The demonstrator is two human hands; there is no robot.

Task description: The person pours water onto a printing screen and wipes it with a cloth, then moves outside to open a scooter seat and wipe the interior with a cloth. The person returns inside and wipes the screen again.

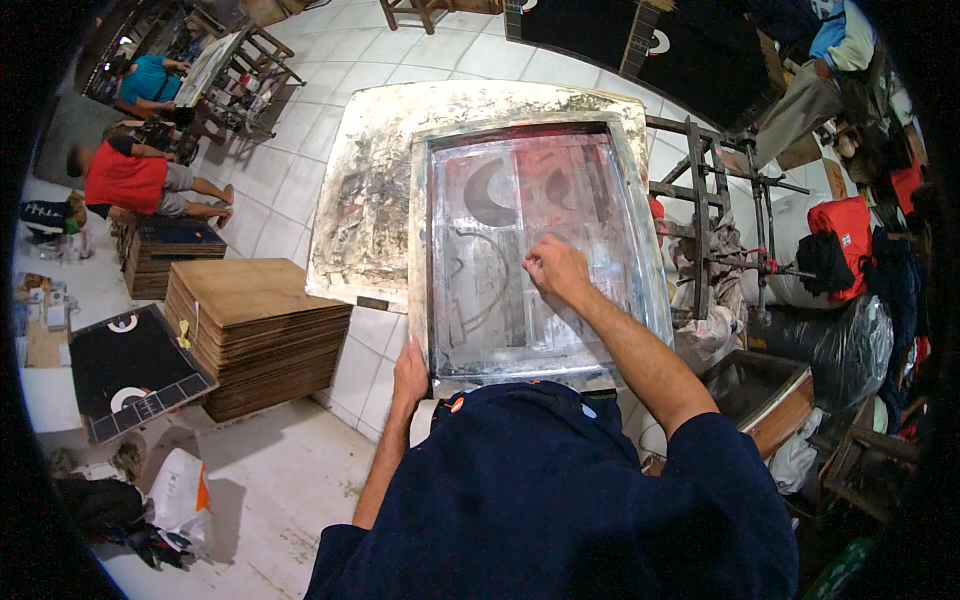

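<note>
Left hand (411,376) grips screen-printing frame (419,250) at lower left edge, right hand (557,266) is clenched over mesh (480,290), contents impossible to tell, stained board (360,220) beneath.

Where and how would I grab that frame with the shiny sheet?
Probably by its left rail and right rail, one hand each, coming from the outer sides. They are long straight bars around the flat sheet, which offers little grip. The left hand is at the left rail's near end.
</note>
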